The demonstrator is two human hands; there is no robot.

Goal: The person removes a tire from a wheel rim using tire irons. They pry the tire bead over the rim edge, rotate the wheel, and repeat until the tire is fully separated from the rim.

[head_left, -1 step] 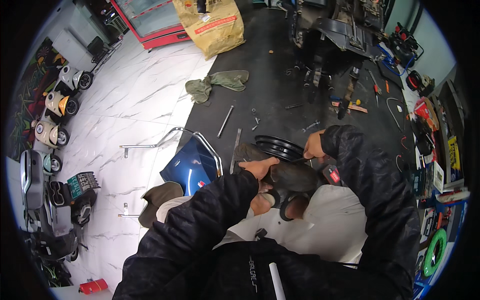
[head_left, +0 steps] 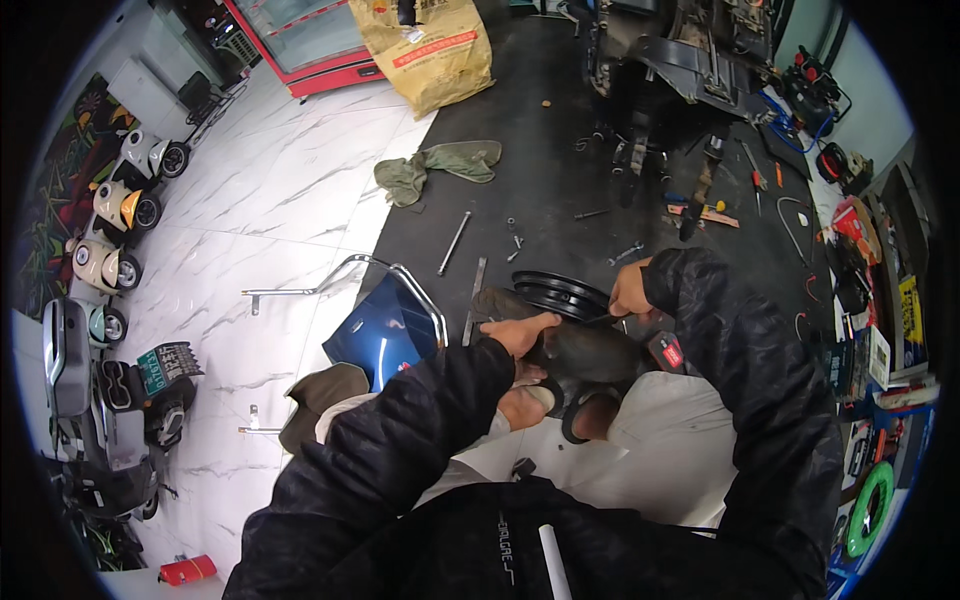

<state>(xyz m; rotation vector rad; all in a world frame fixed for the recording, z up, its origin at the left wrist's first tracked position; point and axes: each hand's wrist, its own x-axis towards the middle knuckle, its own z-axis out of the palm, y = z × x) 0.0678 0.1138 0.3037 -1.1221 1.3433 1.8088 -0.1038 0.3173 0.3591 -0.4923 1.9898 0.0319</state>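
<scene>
My left hand [head_left: 520,335] grips a dusty black rubber tyre [head_left: 590,355] lying over my feet, its thumb along the top. Just beyond the tyre is a black metal wheel rim [head_left: 550,290], tilted. My right hand [head_left: 632,285] is closed at the rim's right edge, on something I cannot make out. A flat metal bar [head_left: 478,275] stands out beside my left hand. A red and black object [head_left: 665,350] is partly seen under my right wrist.
Left are a blue panel [head_left: 365,335], chrome frame [head_left: 350,262] and parked scooters [head_left: 128,208]. Bolts, wrenches [head_left: 625,252] and a green cloth [head_left: 430,168] lie ahead. A dismantled vehicle [head_left: 680,70] stands at the back, a yellow sack [head_left: 435,60] left of it, cluttered shelving [head_left: 880,340] right.
The whole view has shifted very slightly. My hands, the tyre and the rim hold nearly the same positions relative to each other.
</scene>
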